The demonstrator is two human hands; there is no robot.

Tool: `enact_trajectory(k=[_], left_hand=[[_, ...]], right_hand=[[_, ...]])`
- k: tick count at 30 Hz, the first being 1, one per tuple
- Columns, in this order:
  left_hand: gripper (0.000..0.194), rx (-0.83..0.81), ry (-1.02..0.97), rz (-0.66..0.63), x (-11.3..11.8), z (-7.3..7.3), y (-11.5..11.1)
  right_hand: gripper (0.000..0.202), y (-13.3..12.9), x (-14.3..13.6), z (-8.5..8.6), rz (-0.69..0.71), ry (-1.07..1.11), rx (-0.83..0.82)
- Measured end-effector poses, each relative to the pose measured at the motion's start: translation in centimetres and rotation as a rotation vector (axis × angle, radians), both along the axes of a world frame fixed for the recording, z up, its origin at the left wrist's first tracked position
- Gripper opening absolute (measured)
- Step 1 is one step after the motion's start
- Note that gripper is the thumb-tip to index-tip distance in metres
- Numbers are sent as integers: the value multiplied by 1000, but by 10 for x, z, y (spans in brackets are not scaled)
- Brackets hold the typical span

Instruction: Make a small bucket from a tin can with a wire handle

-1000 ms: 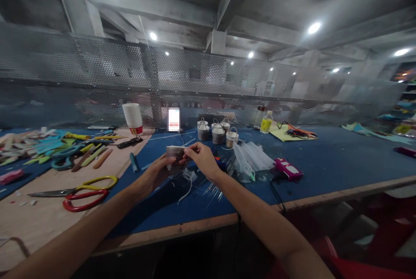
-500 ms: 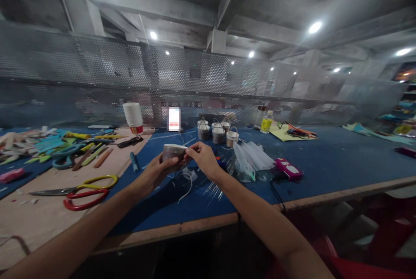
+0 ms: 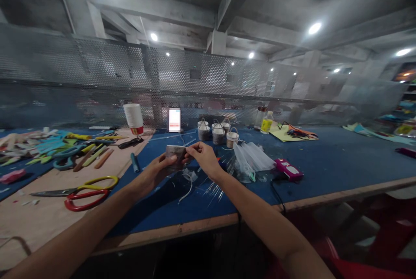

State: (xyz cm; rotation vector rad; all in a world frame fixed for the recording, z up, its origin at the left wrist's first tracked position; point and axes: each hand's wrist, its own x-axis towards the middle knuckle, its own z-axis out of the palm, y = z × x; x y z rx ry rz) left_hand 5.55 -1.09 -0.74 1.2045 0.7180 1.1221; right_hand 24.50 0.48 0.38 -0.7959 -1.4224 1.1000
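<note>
My left hand [image 3: 160, 167] is wrapped around a small grey-brown covered cup [image 3: 176, 152] with a pale rim, holding it above the blue table [image 3: 146, 209]. At the cup's right edge, my right hand [image 3: 203, 157] has thumb and fingers pinched together against the side near the rim. Any small piece between those fingertips is too small to make out. Farther back stand several similar little buckets [image 3: 218, 134] with white insides and looped handles. A white cord [image 3: 186, 190] and clear scraps lie below my hands.
Scissors [image 3: 87, 192] with red and yellow handles lie left, before stacked paper cups [image 3: 133, 116]. Thin clear sticks [image 3: 216, 188], a plastic bag [image 3: 255, 157] and a magenta device [image 3: 288, 170] are to the right. A yellow-labelled bottle [image 3: 267, 123] stands behind; mesh panels [image 3: 195, 79] border the back.
The cup in my left hand has tipped, so more of its side and less of its opening shows. My right fingers stay at its edge.
</note>
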Motion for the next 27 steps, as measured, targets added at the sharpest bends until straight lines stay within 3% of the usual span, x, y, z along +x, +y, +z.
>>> enact_trajectory(k=[5, 12, 18, 27], left_hand=[[37, -9, 8, 7, 6, 3, -3], [47, -6, 54, 127, 10, -3, -1], [53, 29, 57, 203, 6, -6, 4], [58, 82, 135, 247, 6, -5, 3]], right_hand=[[21, 1, -1, -3, -34, -65, 53], [19, 5, -1, -8, -46, -127, 103], [22, 0, 0, -6, 24, -138, 149], [17, -7, 0, -3, -31, -215, 208]])
